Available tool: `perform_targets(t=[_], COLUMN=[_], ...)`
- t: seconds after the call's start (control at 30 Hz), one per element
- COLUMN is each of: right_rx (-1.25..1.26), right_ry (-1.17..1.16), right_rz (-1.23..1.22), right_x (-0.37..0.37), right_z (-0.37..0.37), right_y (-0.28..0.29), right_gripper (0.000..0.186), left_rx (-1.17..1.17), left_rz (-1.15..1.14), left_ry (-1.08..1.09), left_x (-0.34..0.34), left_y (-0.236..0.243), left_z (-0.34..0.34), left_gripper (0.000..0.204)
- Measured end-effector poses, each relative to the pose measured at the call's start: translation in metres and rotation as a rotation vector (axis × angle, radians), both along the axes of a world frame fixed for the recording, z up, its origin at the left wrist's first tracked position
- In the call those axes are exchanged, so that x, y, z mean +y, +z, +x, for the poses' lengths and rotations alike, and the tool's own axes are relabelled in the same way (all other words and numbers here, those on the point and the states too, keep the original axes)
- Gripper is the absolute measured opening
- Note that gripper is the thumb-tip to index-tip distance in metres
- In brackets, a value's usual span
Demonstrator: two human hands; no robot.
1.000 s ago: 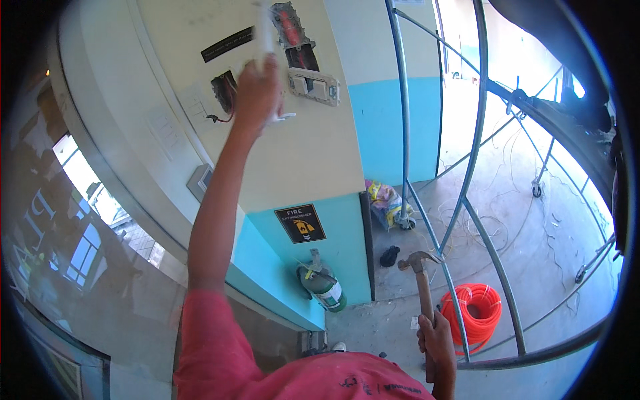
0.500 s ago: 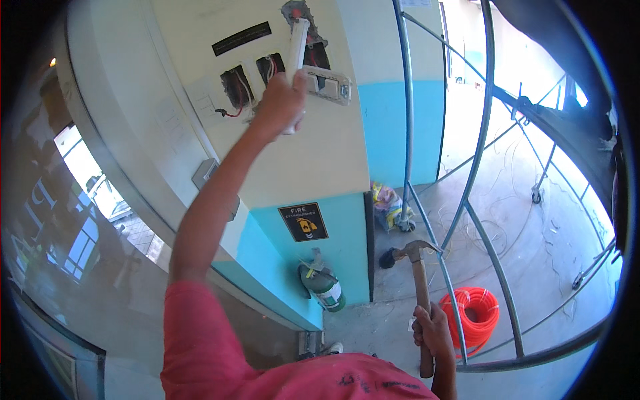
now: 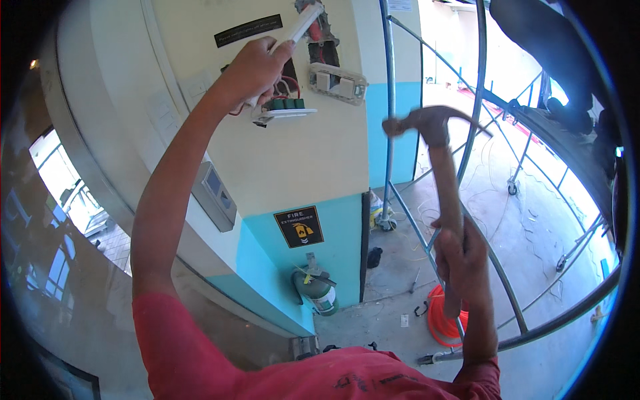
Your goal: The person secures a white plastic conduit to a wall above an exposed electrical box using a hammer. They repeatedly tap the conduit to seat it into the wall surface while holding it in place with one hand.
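My left hand point(image 3: 252, 75) is raised to the cream wall, closed around a long white bar point(image 3: 301, 25). The bar slants up to the right; its far end is at a rough wall recess point(image 3: 323, 33) with something red inside. Below that recess a white two-switch plate point(image 3: 338, 83) hangs tilted. Just under my left hand another plate, with green-backed switches point(image 3: 287, 105), hangs out from wires at an opening partly hidden by the hand. My right hand point(image 3: 462, 260) grips the wooden handle of a claw hammer point(image 3: 437, 127), raised head up, apart from the bar.
Metal scaffold tubes point(image 3: 391, 107) stand close on the right, with castors on the floor. An orange coil of tubing point(image 3: 443, 317) lies near their base. A fire extinguisher point(image 3: 316, 291) hangs low on the blue wall under a black sign point(image 3: 299, 227). A glass door stands left.
My right hand has lifted the hammer from low down. My left hand has shifted left, tilting the bar further right. The green-backed switch plate now shows below it.
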State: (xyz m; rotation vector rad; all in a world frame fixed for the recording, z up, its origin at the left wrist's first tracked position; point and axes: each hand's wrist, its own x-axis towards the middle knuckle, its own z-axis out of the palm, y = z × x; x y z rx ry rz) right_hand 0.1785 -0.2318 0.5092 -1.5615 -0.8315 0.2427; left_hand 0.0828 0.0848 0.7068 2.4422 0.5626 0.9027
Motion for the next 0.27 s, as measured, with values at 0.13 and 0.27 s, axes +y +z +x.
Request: perform_targets(t=[0.13, 0.27], right_rx=[-0.184, -0.489], right_ry=[-0.071, -0.202], right_rz=[0.088, 0.168], right_x=[0.026, 0.062], right_z=[0.001, 0.014], right_y=[0.040, 0.071], right_gripper=[0.028, 0.034], left_rx=[-0.037, -0.046], left_rz=[0.005, 0.084], left_ry=[-0.034, 0.032], left_x=[0.013, 0.018], left_y=[0.003, -0.012], left_z=[0.007, 0.017], left_gripper=[0.039, 0.040])
